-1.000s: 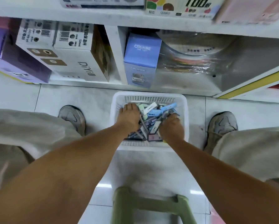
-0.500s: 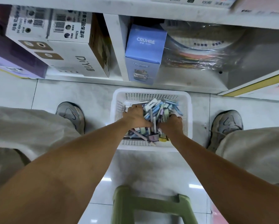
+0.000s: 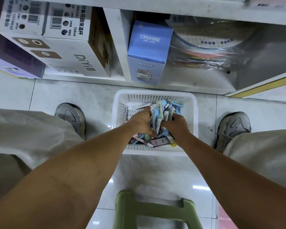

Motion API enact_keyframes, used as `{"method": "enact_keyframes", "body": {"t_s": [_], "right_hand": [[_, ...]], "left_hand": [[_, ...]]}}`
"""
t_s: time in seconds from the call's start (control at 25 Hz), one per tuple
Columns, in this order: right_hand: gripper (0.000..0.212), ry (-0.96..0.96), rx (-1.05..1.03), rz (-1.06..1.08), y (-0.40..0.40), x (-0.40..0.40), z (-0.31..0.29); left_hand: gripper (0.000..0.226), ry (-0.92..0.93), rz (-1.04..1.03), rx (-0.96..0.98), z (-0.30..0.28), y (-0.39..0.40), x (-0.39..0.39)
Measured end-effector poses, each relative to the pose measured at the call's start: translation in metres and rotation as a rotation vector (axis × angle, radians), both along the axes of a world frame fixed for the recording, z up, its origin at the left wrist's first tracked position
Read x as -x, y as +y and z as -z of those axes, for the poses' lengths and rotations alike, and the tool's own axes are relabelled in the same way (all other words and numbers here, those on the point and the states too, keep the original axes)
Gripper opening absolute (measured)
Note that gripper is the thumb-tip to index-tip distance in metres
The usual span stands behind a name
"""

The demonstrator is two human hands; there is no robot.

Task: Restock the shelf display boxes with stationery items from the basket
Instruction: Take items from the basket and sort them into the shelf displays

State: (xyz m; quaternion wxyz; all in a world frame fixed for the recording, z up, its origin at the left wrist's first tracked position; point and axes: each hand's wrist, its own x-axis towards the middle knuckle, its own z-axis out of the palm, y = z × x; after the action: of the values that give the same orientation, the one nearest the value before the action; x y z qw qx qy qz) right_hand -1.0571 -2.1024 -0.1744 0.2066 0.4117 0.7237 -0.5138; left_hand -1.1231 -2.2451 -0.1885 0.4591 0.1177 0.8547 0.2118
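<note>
Shelf edge (image 3: 155,83) just beyond basket (image 3: 120,103)

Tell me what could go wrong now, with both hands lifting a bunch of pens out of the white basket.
1. The left hand and right hand squeeze a loose bunch of pens; some may slip out between them.
2. Dropped pens could miss the basket and roll on the smooth floor, perhaps under the shelf.

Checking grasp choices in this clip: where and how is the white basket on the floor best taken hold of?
Likely by the rolled rim of the white basket, one hand on each short side, coming down from above. The rim overhangs the perforated walls, giving fingers a lip. The left hand and right hand are now busy gathering the stationery items inside it.
</note>
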Motion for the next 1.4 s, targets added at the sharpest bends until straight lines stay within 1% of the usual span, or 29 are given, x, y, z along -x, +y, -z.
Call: {"method": "enact_keyframes", "body": {"t_s": [0.08,0.2,0.28,0.36,0.44,0.56,0.64,0.76,0.84,0.92,0.96,1.04,1.12,1.16,1.28,1.36,1.4], "right_hand": [[0.024,0.012,0.076,0.036,-0.002,-0.001,0.0],[0.03,0.005,0.095,0.052,-0.004,-0.001,0.001],[0.031,0.002,0.131,0.053,-0.005,0.0,0.002],[0.024,-0.004,0.148,0.039,-0.004,0.001,0.0],[0.018,-0.001,0.199,0.082,-0.001,0.002,-0.001],[0.023,0.041,0.367,0.192,0.006,0.002,-0.004],[0.022,0.042,0.395,0.197,0.009,0.002,-0.007],[0.016,0.0,0.314,0.168,0.013,0.004,-0.008],[0.009,-0.067,0.134,0.048,0.018,0.005,-0.004],[0.01,-0.134,-0.048,-0.095,0.024,0.007,-0.004],[0.011,-0.151,-0.087,-0.129,0.026,0.007,-0.006],[0.007,-0.185,-0.119,-0.181,0.029,0.008,-0.011],[0.013,-0.227,-0.22,-0.318,0.031,0.01,-0.018],[0.015,-0.235,-0.275,-0.392,0.031,0.011,-0.022],[0.008,-0.226,-0.403,-0.54,0.031,0.01,-0.039],[0.014,-0.22,-0.453,-0.604,0.031,0.009,-0.049],[0.012,-0.215,-0.458,-0.612,0.03,0.01,-0.056]], "left_hand": [[0.119,0.013,0.024,0.017,0.0,-0.001,0.002],[0.123,0.032,0.009,0.006,0.0,-0.003,0.003],[0.118,0.032,-0.034,-0.025,-0.001,-0.004,0.005],[0.115,0.009,-0.068,-0.055,-0.003,-0.004,0.008],[0.112,-0.043,-0.099,-0.067,-0.006,-0.006,0.013],[0.106,-0.135,-0.144,-0.093,-0.009,-0.007,0.017],[0.097,-0.153,-0.149,-0.085,-0.012,-0.008,0.019],[0.087,-0.139,-0.14,-0.051,-0.017,-0.007,0.021],[0.092,-0.126,-0.148,-0.054,-0.021,-0.006,0.023],[0.103,-0.136,-0.147,-0.059,-0.026,-0.005,0.025],[0.103,-0.152,-0.142,-0.053,-0.03,-0.005,0.027],[0.092,-0.181,-0.118,-0.029,-0.038,-0.006,0.029],[0.072,-0.191,-0.092,-0.007,-0.047,-0.009,0.03],[0.066,-0.2,-0.092,-0.004,-0.052,-0.01,0.031],[0.062,-0.263,-0.11,-0.008,-0.069,-0.015,0.031],[0.06,-0.293,-0.138,-0.031,-0.082,-0.018,0.031],[0.059,-0.3,-0.153,-0.047,-0.09,-0.02,0.03]]}}
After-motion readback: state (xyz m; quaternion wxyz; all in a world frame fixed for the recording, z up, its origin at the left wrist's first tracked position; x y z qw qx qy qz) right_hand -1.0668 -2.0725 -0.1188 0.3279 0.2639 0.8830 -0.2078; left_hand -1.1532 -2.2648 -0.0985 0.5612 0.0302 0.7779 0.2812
